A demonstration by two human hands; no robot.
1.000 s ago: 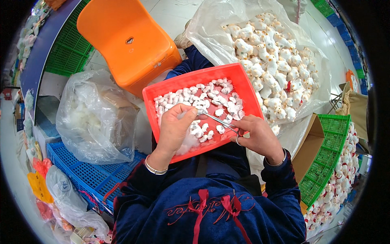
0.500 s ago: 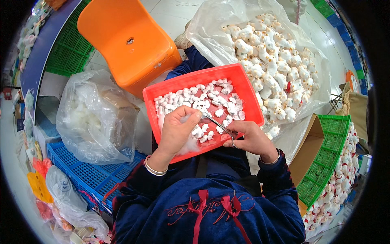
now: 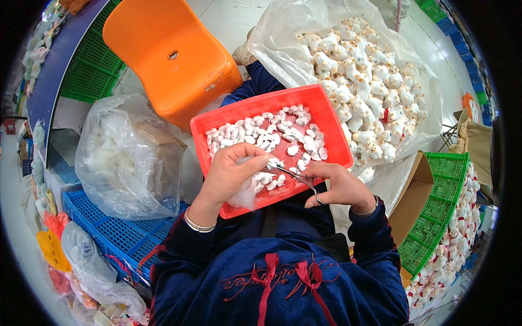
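White pieces (image 3: 269, 142) — scattered inside red tray (image 3: 334, 127).

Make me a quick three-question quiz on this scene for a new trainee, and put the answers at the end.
1. Which hand holds the scissor-like metal tool?
2. True or false: in the picture, the orange chair stands to the left of the heap of white plush toys.
3. Fill in the blank: the red tray holds many small, ____ pieces.

Key:
1. The right hand.
2. True.
3. White.
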